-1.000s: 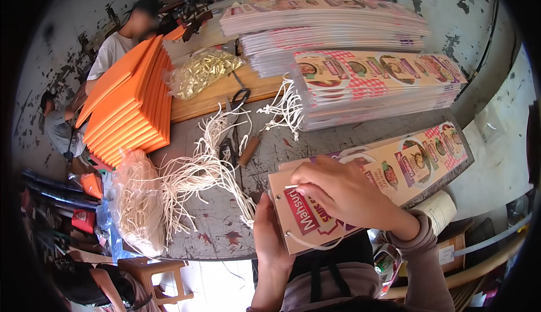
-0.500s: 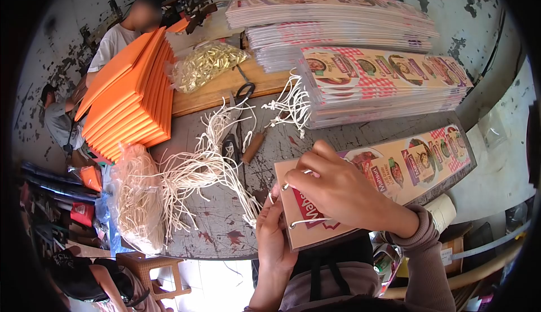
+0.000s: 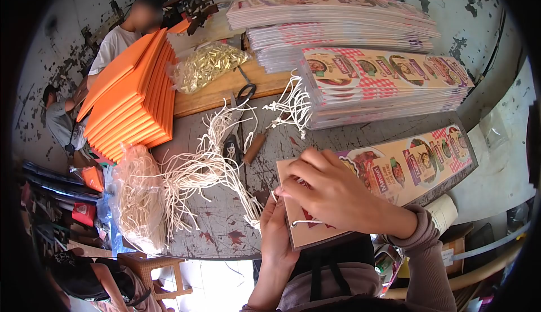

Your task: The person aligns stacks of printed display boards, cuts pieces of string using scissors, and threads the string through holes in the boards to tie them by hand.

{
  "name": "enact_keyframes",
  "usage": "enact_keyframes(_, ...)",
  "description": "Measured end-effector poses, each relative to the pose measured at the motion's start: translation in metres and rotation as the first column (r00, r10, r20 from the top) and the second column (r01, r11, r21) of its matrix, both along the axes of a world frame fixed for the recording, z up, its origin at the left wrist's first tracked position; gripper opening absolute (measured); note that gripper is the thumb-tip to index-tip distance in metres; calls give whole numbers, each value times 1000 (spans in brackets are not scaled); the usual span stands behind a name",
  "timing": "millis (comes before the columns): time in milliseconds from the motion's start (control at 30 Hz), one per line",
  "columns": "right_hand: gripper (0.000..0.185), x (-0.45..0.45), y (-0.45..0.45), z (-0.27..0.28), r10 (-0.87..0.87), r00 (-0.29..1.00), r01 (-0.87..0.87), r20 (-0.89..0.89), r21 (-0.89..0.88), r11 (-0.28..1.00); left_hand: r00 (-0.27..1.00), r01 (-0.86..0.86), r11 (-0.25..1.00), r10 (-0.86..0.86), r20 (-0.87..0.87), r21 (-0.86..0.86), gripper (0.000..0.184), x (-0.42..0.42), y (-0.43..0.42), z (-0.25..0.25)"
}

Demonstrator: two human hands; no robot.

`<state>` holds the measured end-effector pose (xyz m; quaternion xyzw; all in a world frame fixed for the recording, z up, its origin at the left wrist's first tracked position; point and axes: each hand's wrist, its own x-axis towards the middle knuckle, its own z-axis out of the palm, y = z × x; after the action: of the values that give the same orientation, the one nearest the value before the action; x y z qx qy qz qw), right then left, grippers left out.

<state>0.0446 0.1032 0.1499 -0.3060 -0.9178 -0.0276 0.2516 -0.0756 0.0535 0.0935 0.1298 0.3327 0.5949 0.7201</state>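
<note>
A long printed card [image 3: 389,171] in clear plastic lies slantwise near the table's front edge. White cord [image 3: 307,222] passes through an eyelet at the card's left end. My left hand [image 3: 275,230] is closed on that end, fingertips at its edge. My right hand [image 3: 327,191] reaches over the card, thumb and fingers pinched around a cord end [image 3: 275,195] beside the left fingertips. The upper eyelet is hidden under my right fingers. Left of the hands, a loose bundle of white cords [image 3: 197,171] is spread out, near scissors [image 3: 231,147] and a wooden-handled tool [image 3: 255,148].
Stacked printed cards [image 3: 389,106] stand behind my hands, with more stacks [image 3: 332,16] farther back. Orange folded pieces [image 3: 132,100], a bag of brass eyelets [image 3: 211,64] and bagged cords [image 3: 141,199] occupy the left. A person [image 3: 115,44] sits beyond; others are at the left edge.
My right hand has shifted slightly left and down, its fingertips now meeting the left fingers at the cord. The upper eyelet, visible before, is now covered.
</note>
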Motion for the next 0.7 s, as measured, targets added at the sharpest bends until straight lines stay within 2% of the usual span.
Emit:
enact_keyframes(67, 25, -8, -1, -3, 32, 997, -24, -65, 126, 992, 999, -54, 999, 54, 2, 4, 30, 7, -1, 2)
enact_keyframes(167, 28, -8, 1, -3, -19, 1000, 19, -4, 101, 995, 992, -126, 992, 127, -11, 28, 27, 13, -3, 14)
enact_keyframes(233, 32, -1, 7, -4, -35, 999, 36, -7, 71, 997, 933, -336, 936, 314, -176, -110, 18, 11, 1, 19)
enact_keyframes(267, 31, 1, 9, -4, -53, 997, 51, 50, 36, 998, 952, -303, 943, 305, 7, 139, 11, 1, 2, 18)
enact_keyframes(300, 29, 3, 11, -6, -68, 992, 69, 107, 0, 998, 892, -445, 889, 451, -35, 105, 9, 0, 3, 17)
enact_keyframes(367, 27, 9, 18, -18, -69, 993, 69, 92, 11, 998, 833, -539, 829, 550, -51, 148, 8, -11, 4, 23)
enact_keyframes(400, 26, 14, 20, -20, -74, 989, 75, 127, -3, 997, 835, -535, 832, 547, -58, 147, 8, -10, 4, 21)
enact_keyframes(467, 25, 13, 21, -21, -77, 984, 80, 161, -13, 997, 867, -438, 864, 479, -135, 249, 11, -8, 7, 17)
enact_keyframes(500, 24, 9, 21, -19, 12, 998, -17, -54, -96, 995, 868, -436, 864, 478, -135, 251, 11, -4, 7, 16)
enact_keyframes(533, 24, 5, 20, -16, 84, 959, -130, -271, -156, 979, 849, -440, 859, 493, -191, 260, 13, 3, 7, 16)
enact_keyframes(567, 24, 3, 17, -13, 82, 959, -127, -270, -155, 980, 827, -443, 855, 506, -245, 270, 15, 8, 7, 15)
enact_keyframes(633, 20, -1, 9, -10, 124, 843, -321, -524, -303, 897, 805, -456, 845, 525, -276, 279, 16, 13, 7, 15)
enact_keyframes(700, 19, -4, 7, -16, 118, 832, -300, -543, -260, 918, 781, -439, 835, 537, -318, 331, 16, 15, 6, 15)
